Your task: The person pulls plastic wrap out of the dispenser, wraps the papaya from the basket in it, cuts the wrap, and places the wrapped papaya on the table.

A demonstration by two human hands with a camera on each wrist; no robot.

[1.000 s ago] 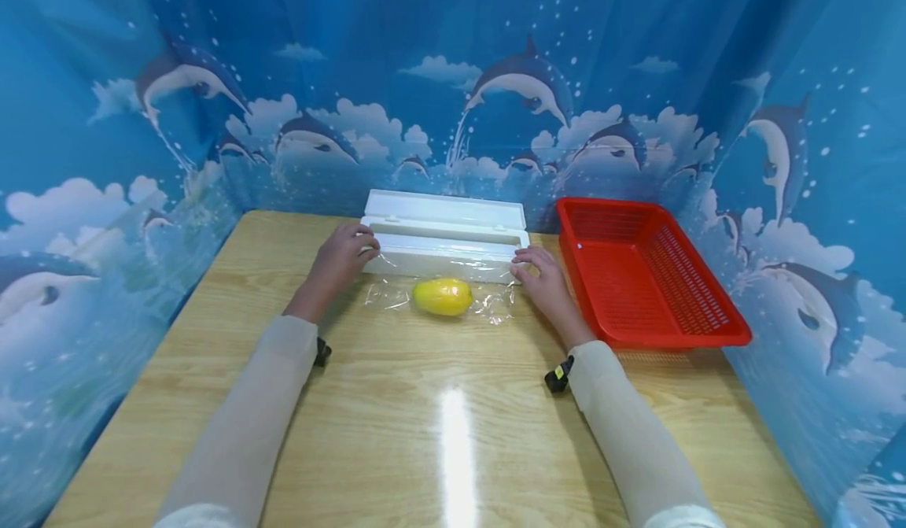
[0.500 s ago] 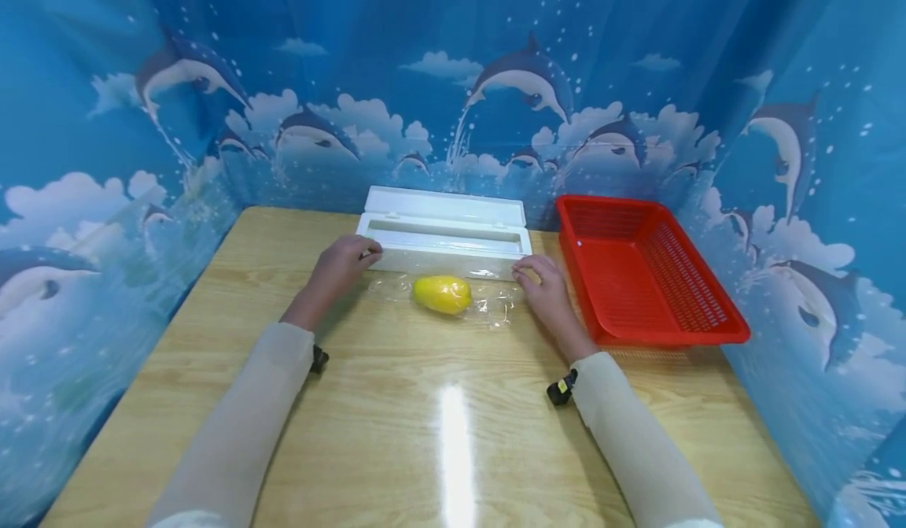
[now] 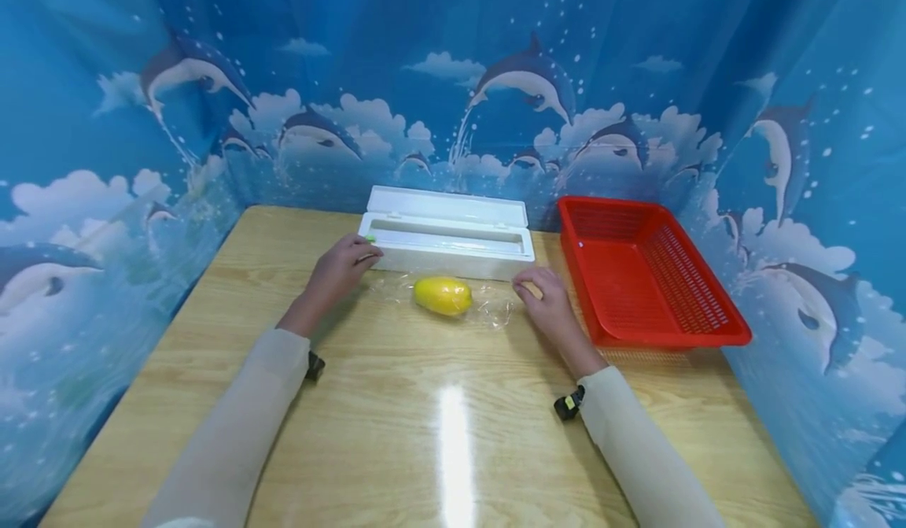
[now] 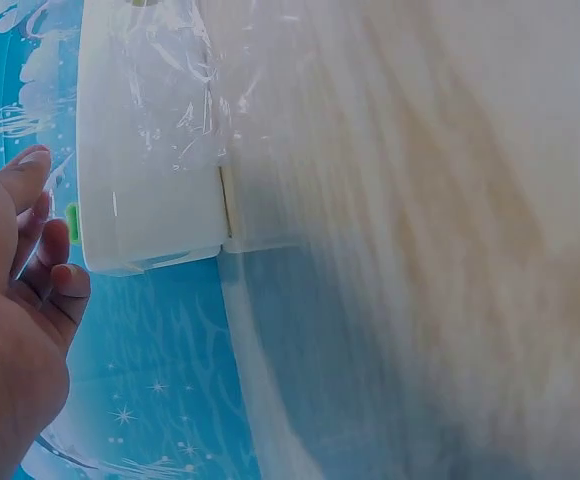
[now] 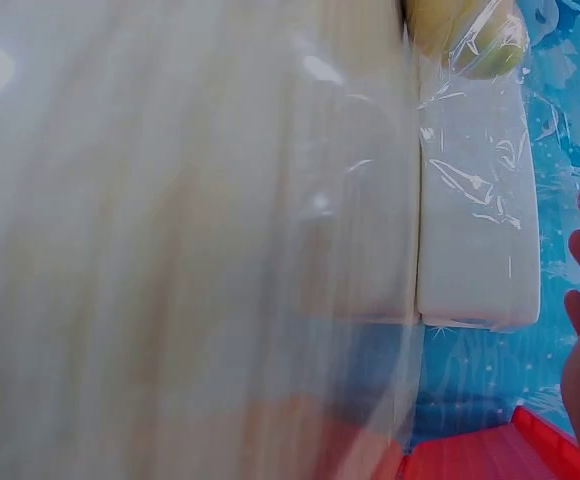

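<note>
A yellow, mango-shaped fruit [image 3: 443, 296] lies on the table with clear cling film [image 3: 495, 313] around it and spread to both sides. Behind it stands a long white dispenser box [image 3: 453, 264], its lid [image 3: 447, 205] tipped back. My left hand [image 3: 338, 267] is by the box's front left corner, thumb and fingertips pinching the film's edge. Off the box's front right corner, my right hand [image 3: 548, 298] pinches the film on the other side. Transparent film makes its exact edges hard to see. The left wrist view shows a green tab [image 4: 73, 223] at the box's end.
A red plastic basket [image 3: 679, 341] stands on the right, close beyond my right hand. The wooden table [image 3: 382, 433] extends toward me. A blue dolphin-print curtain [image 3: 439, 79] encloses the back and sides.
Both hands have come slightly down and toward me from the box's front corners, bringing the film's edge along. The fruit and basket stay put; more of the box's front shows.
</note>
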